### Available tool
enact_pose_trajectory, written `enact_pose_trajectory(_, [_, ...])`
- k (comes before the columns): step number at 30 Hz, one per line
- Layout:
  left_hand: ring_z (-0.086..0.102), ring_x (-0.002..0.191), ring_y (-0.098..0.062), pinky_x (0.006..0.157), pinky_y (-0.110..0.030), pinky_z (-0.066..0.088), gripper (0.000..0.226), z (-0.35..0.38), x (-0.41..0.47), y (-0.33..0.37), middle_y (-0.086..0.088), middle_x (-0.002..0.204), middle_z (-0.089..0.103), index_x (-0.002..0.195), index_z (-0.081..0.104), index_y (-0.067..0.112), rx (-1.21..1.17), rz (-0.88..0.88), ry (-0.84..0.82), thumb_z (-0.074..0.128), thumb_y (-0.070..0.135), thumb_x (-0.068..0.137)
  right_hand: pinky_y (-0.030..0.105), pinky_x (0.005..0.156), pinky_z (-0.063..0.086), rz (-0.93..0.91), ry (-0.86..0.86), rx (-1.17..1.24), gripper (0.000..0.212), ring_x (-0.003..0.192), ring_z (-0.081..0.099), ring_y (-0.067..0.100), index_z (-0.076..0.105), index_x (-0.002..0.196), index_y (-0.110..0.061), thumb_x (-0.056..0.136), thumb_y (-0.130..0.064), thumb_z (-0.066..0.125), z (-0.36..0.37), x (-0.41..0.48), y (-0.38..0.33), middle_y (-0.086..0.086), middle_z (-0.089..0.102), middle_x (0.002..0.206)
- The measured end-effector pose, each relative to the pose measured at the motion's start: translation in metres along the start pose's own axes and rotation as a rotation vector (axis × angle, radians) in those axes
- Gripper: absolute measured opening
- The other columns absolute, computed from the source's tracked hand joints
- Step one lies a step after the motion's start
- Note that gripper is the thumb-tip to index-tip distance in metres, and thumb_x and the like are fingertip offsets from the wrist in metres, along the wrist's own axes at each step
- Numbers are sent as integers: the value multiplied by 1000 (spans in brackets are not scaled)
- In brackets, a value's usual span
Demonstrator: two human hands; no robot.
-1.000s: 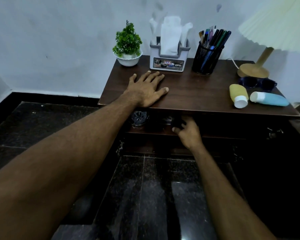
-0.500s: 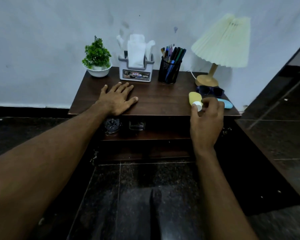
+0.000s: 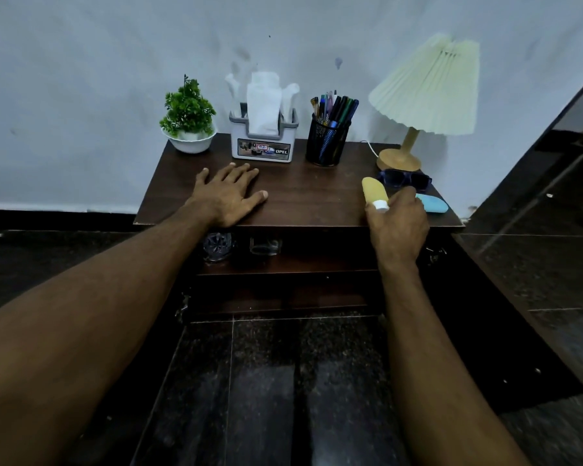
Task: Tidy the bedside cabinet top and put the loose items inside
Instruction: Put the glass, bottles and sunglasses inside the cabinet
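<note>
Right hand point(image 3: 397, 223) clamped on yellow tube point(image 3: 373, 194) near cabinet top point(image 3: 317, 196) right edge | left hand point(image 3: 227, 196) flat, fingers spread | step: clearing loose items | next: carry tube to open shelf point(image 3: 283, 267) below

From my feed I can read only "OPEL", in white letters on the sticker across the front of the grey tissue holder point(image 3: 263, 142); its smaller logos are too blurred.
</note>
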State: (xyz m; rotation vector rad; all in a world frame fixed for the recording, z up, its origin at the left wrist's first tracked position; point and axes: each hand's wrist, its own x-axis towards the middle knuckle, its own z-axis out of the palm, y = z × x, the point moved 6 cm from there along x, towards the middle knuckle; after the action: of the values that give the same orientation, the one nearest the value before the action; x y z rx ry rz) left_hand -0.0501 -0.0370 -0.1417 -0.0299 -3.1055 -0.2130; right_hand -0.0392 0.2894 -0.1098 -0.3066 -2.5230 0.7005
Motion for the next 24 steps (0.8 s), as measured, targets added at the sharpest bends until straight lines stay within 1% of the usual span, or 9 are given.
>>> enact_pose_trajectory(2, [5, 160, -15, 125, -61, 3, 73, 0, 0, 0, 9, 174, 9, 164, 16, 35, 6, -2, -1, 19, 72, 101, 36, 77, 46, 12, -10, 23, 37, 97, 66, 35, 57, 109, -8, 87, -34, 73, -3, -3, -3, 15, 69, 105])
enact_pose_trajectory(5, [5, 160, -15, 125, -61, 3, 73, -1, -1, 1, 9, 174, 9, 164, 15, 35, 9, -1, -7, 18, 72, 101, 30, 73, 42, 99, -4, 158, 31, 89, 64, 22, 59, 100, -15, 84, -35, 77, -10, -18, -5, 5, 69, 96])
enact_pose_trajectory(8, [5, 160, -15, 125, -61, 3, 73, -1, -1, 1, 9, 174, 9, 165, 15, 35, 10, 0, -5, 18, 71, 101, 26, 68, 50, 199, 24, 473, 28, 74, 64, 1, 62, 94, -17, 81, -33, 81, -16, -47, -8, -11, 66, 82])
enact_pose_trajectory(10, [5, 160, -15, 125, -61, 4, 73, -1, -2, 1, 9, 174, 9, 165, 15, 35, 11, 0, -8, 18, 71, 101, 18, 69, 55, 245, 30, 742, 27, 72, 67, -6, 64, 93, -14, 80, -23, 86, -13, -71, -12, -12, 69, 82])
enact_pose_trajectory(12, [5, 160, -15, 125, -61, 4, 73, -1, -1, 1, 8, 174, 9, 165, 15, 35, 12, 0, -9, 18, 71, 102, 17, 72, 56, 254, 15, 995, 30, 78, 71, 0, 63, 97, -8, 79, -10, 88, -4, -94, -17, -3, 73, 88])
enact_pose_trajectory(14, [5, 160, -15, 125, -60, 4, 72, -1, -1, 1, 9, 174, 9, 165, 15, 35, 10, -2, -8, 18, 71, 102, 19, 79, 57, 255, -59, 1132, 40, 88, 73, 8, 60, 108, -4, 78, 1, 86, 9, -117, -23, 4, 73, 96])
enact_pose_trajectory(19, [5, 160, -15, 125, -60, 3, 72, 0, -1, 2, 8, 174, 9, 165, 15, 34, 6, -1, -5, 19, 70, 102, 28, 96, 58, 181, -278, 1106, 66, 109, 72, 15, 56, 139, -20, 83, 1, 82, 56, -163, -26, 3, 71, 120])
enact_pose_trajectory(21, [5, 160, -15, 125, -60, 4, 72, -1, -2, 1, 8, 174, 10, 165, 16, 33, 3, -3, 0, 19, 69, 102, 26, 95, 58, 132, -335, 1042, 64, 109, 71, 13, 55, 141, -22, 86, -1, 80, 75, -169, -23, -1, 70, 121])
enact_pose_trajectory(24, [6, 160, -15, 125, -60, 4, 72, -1, -2, 1, 8, 174, 11, 165, 17, 33, -2, -2, 5, 20, 69, 102, 28, 94, 60, 110, -364, 872, 52, 105, 71, 9, 58, 130, -19, 86, -7, 81, 101, -168, -13, 0, 68, 119])
